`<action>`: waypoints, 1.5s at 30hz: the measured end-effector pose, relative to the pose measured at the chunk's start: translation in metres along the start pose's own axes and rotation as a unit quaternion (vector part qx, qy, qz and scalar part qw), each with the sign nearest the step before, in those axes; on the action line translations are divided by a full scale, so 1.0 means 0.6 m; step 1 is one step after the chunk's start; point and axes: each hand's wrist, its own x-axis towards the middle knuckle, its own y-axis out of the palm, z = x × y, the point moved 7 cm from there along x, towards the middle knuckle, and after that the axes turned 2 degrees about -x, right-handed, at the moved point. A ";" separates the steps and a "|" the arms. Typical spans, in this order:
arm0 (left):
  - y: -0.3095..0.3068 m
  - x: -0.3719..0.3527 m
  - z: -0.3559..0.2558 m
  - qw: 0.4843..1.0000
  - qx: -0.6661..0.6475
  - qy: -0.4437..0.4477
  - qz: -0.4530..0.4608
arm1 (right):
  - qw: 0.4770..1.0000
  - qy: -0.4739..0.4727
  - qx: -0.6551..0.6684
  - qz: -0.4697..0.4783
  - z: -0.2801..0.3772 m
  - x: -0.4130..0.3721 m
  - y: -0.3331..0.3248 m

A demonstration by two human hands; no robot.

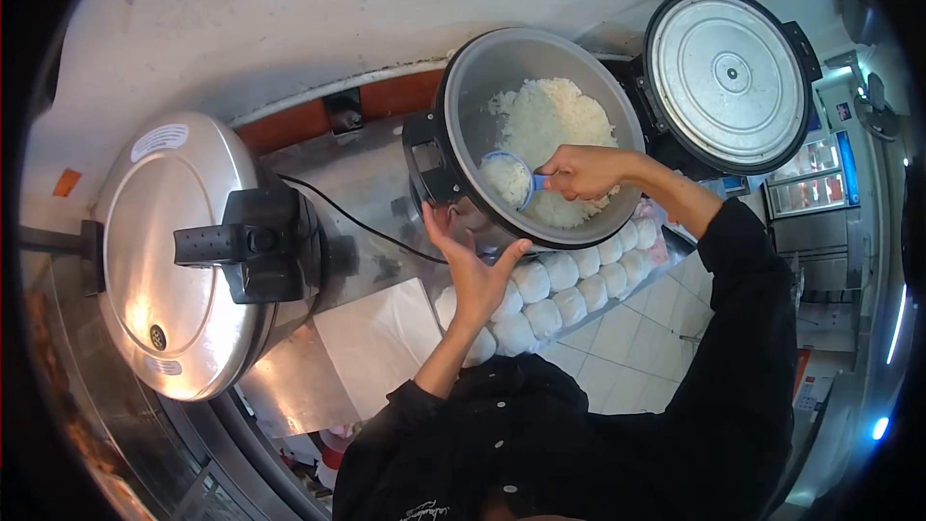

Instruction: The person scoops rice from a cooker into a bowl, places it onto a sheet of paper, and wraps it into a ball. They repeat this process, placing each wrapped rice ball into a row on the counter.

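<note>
White cooked rice (564, 116) lies in the grey pot of an open rice cooker (492, 58). My right hand (584, 172) reaches over the pot, its fingers wrapped round the handle of a blue rice scoop (529, 183). Rice fills the scoop's round bowl, which is inside the pot near the left wall. My left hand (473, 265) is at the cooker's near left side below the black handle, thumb spread away from the fingers. It seems to touch the cooker's outside; the fingertips are partly hidden.
The cooker's round lid (731, 77) stands raised at the right. A second, closed cooker (183, 251) is at the left, with a black cord (357, 220) behind it. White paper sheets (376, 338) and several wrapped white portions (569, 304) lie along the counter's near side.
</note>
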 end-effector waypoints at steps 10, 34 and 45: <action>0.001 0.001 0.007 1.000 0.003 0.012 0.008 | 0.976 0.024 -0.207 -0.065 0.153 0.010 0.021; -0.049 0.010 -0.013 0.996 0.071 -0.008 0.047 | 0.988 -0.041 -0.004 0.148 -0.014 -0.026 -0.104; -0.421 -0.224 0.037 0.805 0.586 -0.003 0.094 | 0.947 -0.128 0.238 -0.173 0.018 -0.182 0.029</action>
